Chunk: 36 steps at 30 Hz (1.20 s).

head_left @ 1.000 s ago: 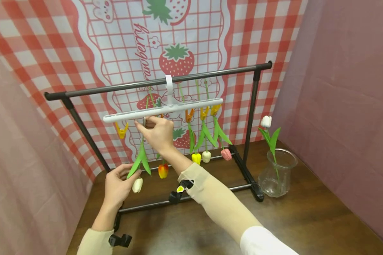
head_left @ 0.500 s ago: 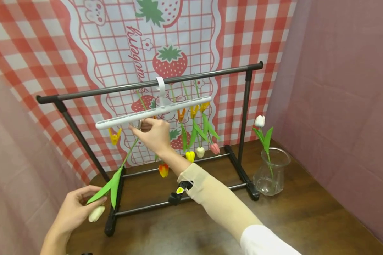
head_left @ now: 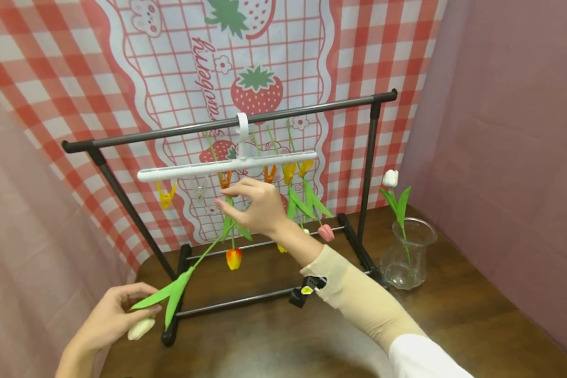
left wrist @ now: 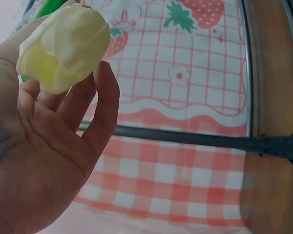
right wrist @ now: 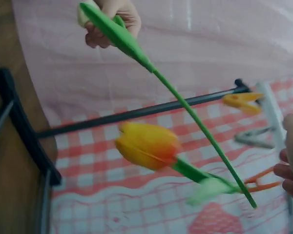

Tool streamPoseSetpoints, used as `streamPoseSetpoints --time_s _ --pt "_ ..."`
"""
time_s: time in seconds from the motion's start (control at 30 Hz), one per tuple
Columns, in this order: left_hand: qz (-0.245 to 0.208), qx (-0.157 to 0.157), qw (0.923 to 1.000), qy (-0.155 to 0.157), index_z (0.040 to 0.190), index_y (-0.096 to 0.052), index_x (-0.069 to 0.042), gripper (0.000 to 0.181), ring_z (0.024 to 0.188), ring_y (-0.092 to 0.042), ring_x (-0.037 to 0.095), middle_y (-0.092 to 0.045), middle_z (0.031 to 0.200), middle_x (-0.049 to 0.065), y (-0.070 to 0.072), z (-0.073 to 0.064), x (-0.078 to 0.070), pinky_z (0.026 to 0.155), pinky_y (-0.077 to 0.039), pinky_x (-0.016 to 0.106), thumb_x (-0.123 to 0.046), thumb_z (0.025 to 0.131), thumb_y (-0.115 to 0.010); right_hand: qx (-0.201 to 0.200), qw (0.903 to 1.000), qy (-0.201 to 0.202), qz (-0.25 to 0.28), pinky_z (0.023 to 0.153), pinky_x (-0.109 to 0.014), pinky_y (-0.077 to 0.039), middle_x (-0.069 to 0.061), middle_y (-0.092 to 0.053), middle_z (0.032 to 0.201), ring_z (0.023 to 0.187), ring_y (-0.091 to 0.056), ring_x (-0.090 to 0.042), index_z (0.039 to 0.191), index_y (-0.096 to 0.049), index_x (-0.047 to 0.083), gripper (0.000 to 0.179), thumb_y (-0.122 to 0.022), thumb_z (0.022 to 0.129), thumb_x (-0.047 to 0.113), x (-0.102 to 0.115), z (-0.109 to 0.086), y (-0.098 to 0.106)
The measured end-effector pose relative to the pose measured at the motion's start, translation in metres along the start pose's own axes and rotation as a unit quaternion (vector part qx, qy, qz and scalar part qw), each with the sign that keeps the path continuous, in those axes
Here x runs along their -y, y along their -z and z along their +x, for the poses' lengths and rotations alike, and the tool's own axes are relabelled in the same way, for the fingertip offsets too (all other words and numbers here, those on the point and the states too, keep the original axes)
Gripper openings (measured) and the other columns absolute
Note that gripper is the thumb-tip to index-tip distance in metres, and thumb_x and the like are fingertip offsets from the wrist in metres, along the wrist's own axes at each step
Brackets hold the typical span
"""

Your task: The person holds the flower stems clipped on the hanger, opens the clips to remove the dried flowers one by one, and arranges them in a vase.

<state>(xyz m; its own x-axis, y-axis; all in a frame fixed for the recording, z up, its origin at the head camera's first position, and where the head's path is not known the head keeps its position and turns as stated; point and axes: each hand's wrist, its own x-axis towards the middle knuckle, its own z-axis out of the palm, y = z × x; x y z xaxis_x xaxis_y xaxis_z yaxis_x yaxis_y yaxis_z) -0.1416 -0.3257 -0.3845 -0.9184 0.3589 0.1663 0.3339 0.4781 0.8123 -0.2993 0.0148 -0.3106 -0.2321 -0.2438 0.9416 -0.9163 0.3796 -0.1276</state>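
Note:
Low at the left in the head view, my left hand holds a cream artificial tulip near its bloom, which fills the upper left of the left wrist view. Its green stem slants up to the right, its free end in the air. My right hand is in front of a white clip hanger, thumb and fingers apart, holding nothing. Left of that hand hangs a clear clip with no flower. An orange-red tulip hangs bloom-down from an orange clip. The right hand partly hides other hanging tulips.
The hanger hooks over the bar of a black garment rack on a wooden table. At far left hangs an unused yellow clip. A glass vase with a white tulip stands at right, beside a pink curtain.
My left hand has moved down and left with the cream tulip, drawing its stem out of the clear clip. My right hand has let go of that clip and moved right.

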Motion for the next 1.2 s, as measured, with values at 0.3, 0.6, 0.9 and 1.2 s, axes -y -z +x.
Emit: streamPoseSetpoints --time_s 0.3,0.6,0.9,1.2 --pt "0.041 0.035 0.9957 -0.075 0.109 -0.076 -0.007 0.02 0.068 -0.071 0.005 -0.08 0.095 -0.01 0.0 0.024 -0.031 0.056 -0.059 0.029 0.003 0.092 -0.078 0.156 0.9841 0.084 -0.011 0.105 -0.042 -0.054 -0.005 -0.078 0.119 0.116 -0.067 -0.025 0.117 -0.082 0.014 0.044 -0.094 0.081 0.035 0.004 0.009 0.086" --pt "0.122 0.054 0.9794 -0.152 0.103 -0.079 -0.018 0.026 0.08 -0.072 0.0 -0.08 0.089 -0.006 -0.014 0.061 -0.062 0.067 -0.061 0.025 0.0 0.086 -0.085 0.333 0.9377 0.095 -0.029 0.095 -0.039 -0.062 -0.008 -0.07 0.141 0.129 -0.067 -0.024 0.138 -0.071 0.012 0.059 -0.089 0.088 0.038 0.014 -0.004 0.135" --pt "0.167 0.059 0.9696 -0.168 0.104 -0.081 -0.019 0.029 0.075 -0.066 -0.003 -0.079 0.088 -0.009 -0.026 0.08 -0.088 0.062 -0.056 0.024 0.001 0.084 -0.087 0.356 0.9245 0.132 -0.033 0.08 -0.024 -0.059 0.0 -0.073 0.102 0.094 -0.066 -0.014 0.114 -0.082 0.012 0.027 -0.088 0.089 0.02 0.026 -0.027 0.14" --pt "0.195 0.063 0.9652 -0.163 0.104 -0.081 -0.02 0.032 0.073 -0.062 -0.003 -0.077 0.087 -0.012 -0.037 0.097 -0.087 0.064 -0.053 0.023 0.004 0.083 -0.086 0.35 0.9237 0.127 -0.091 0.075 -0.025 -0.06 0.001 -0.072 0.092 0.087 -0.066 -0.013 0.104 -0.083 0.011 0.016 -0.087 0.089 0.014 0.026 -0.038 0.139"
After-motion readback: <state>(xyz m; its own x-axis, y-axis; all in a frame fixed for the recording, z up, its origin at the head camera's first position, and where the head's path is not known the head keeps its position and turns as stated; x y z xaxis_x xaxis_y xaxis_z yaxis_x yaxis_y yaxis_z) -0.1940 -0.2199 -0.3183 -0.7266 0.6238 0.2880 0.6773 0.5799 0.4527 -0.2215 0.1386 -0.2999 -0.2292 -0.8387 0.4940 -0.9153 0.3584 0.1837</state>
